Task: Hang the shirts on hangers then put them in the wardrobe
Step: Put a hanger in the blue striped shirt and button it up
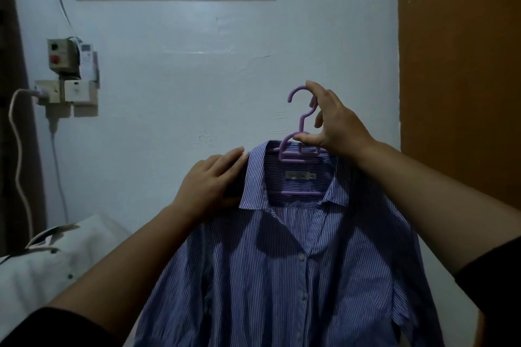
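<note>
While the right hand (335, 124) grips a hanger (298, 146), the left hand (211, 180) lies flat on the shirt (282, 262) before a pale wall (183, 65).

The blue-and-white striped cotton shirt (296, 276) was cut off by the lower edge; its small grey neck label (300, 175) was illegible. Collar fabric hid the shoulders of the lilac plastic hanger (300, 149). The left hand's (210, 184) thumb lay hidden.

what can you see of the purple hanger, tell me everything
The hanger looks like pale purple plastic, with a curved hook on top, a kinked neck and flat bars below. It is upright, held up before the wall. Its shoulders are inside the striped shirt; one bar shows through the open collar, under the label. The right hand pinches its neck, one finger on the hook. The left hand touches only the collar.
</note>
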The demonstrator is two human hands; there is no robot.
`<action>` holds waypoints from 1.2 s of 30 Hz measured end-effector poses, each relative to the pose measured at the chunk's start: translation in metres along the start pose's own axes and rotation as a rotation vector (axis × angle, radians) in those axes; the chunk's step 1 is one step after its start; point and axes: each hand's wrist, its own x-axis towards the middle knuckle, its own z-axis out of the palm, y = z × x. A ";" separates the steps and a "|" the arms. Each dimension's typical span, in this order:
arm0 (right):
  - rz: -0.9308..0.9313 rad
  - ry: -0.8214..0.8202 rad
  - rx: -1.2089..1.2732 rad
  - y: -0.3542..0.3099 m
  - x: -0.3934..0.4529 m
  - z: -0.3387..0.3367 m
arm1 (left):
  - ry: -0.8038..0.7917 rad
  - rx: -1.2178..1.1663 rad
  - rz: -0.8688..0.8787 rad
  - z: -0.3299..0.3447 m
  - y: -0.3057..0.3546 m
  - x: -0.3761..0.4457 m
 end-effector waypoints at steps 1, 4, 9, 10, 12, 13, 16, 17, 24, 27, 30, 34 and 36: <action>0.000 0.008 0.004 -0.001 0.002 0.000 | 0.008 0.012 0.001 0.000 -0.002 0.002; 0.006 0.021 0.015 -0.003 0.007 0.001 | 0.034 0.028 -0.018 -0.002 -0.006 0.007; 0.024 0.037 0.087 -0.006 0.015 0.000 | 0.074 0.022 -0.006 -0.011 -0.016 0.015; 0.028 0.035 0.094 -0.006 0.017 0.000 | 0.052 0.002 0.009 -0.015 -0.019 0.016; 0.036 0.025 0.095 -0.006 0.021 -0.001 | -0.011 -0.077 0.022 -0.024 -0.024 0.016; 0.042 0.020 0.095 -0.005 0.023 -0.001 | -0.040 -0.129 0.021 -0.028 -0.026 0.016; 0.058 0.005 0.092 -0.004 0.024 0.003 | -0.082 -0.253 -0.007 -0.035 -0.028 0.020; 0.061 0.001 0.094 -0.005 0.024 0.004 | -0.078 -0.246 -0.005 -0.035 -0.025 0.023; 0.044 -0.019 0.078 -0.008 0.025 0.013 | -0.187 0.044 -0.024 -0.021 -0.015 0.030; 0.038 -0.018 0.074 -0.007 0.027 0.012 | -0.129 0.090 -0.019 -0.019 -0.015 0.031; 0.034 -0.015 0.075 -0.008 0.028 0.011 | -0.106 0.115 -0.006 -0.018 -0.015 0.033; 0.030 -0.012 0.089 -0.013 0.028 0.012 | -0.097 0.133 -0.022 -0.016 -0.016 0.033; 0.023 -0.013 0.098 -0.015 0.028 0.014 | -0.084 0.152 -0.038 -0.014 -0.016 0.030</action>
